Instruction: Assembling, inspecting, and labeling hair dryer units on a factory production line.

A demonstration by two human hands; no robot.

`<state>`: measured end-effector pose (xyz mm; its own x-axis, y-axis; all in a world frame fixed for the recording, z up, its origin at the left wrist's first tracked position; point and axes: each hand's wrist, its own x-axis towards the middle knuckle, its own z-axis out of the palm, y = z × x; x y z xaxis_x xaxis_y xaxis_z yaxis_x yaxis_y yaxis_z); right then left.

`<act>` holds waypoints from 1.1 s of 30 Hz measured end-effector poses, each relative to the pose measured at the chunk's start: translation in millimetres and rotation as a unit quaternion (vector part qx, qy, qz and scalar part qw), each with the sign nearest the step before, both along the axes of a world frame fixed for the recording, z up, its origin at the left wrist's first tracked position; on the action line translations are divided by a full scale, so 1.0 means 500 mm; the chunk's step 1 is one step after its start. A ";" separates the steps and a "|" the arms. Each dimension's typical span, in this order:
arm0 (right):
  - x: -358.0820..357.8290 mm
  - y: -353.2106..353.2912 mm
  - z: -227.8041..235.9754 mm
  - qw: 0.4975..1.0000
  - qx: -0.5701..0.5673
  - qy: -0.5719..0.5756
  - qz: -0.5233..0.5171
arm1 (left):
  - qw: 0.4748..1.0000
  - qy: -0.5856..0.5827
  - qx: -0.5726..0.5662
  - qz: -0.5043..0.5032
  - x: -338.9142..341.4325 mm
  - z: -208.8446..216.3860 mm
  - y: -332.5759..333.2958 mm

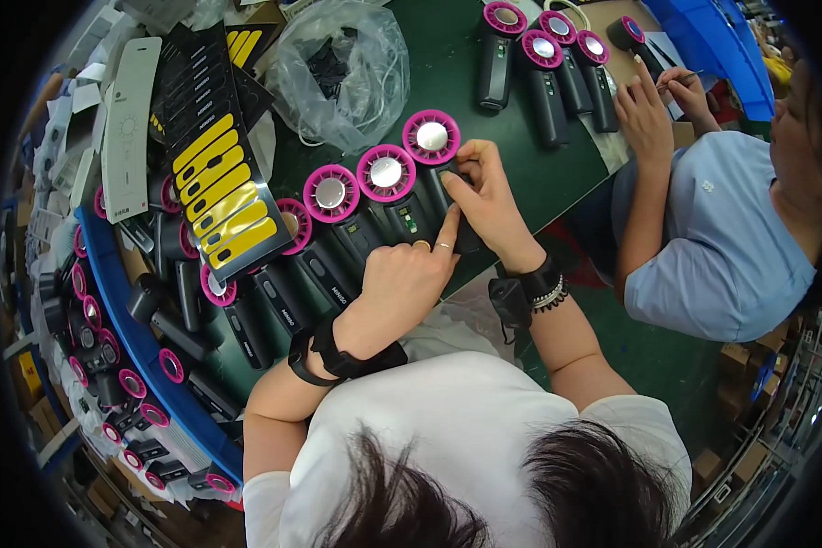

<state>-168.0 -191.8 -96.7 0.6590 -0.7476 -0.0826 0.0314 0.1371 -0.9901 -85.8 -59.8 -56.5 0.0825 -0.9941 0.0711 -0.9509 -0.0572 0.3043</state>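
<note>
At the right end of a row of black handheld fans with pink rings, my right hand [491,196] grips the handle of one handheld fan [431,137], thumb on top and fingers along its far side. My left hand [402,288] stretches its index finger onto the same handle, its other fingers partly curled and partly hidden. Beside it lie a second fan [388,173], with a small green part showing in its handle, and a third fan [331,194]. Left of these is a black sticker sheet [269,215] with yellow patches, overlapping several fans.
A clear plastic bag [342,78] with small dark pieces stands beyond the row. Several fans [546,96] lie at the far right, near a co-worker [721,219] in blue. A blue bin edge [137,315] borders the left, with many fans past it. The table [447,78] is green.
</note>
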 end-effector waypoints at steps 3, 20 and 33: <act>-0.005 -0.005 0.011 1.000 0.017 0.000 -0.001 | 1.000 -0.013 -0.005 -0.009 -0.004 -0.003 -0.006; -0.013 -0.040 0.015 0.998 -0.011 0.035 0.047 | 1.000 0.002 -0.028 0.000 -0.004 -0.017 0.007; -0.010 -0.052 0.029 0.993 -0.003 0.069 0.099 | 1.000 -0.012 -0.029 -0.001 -0.002 -0.021 0.002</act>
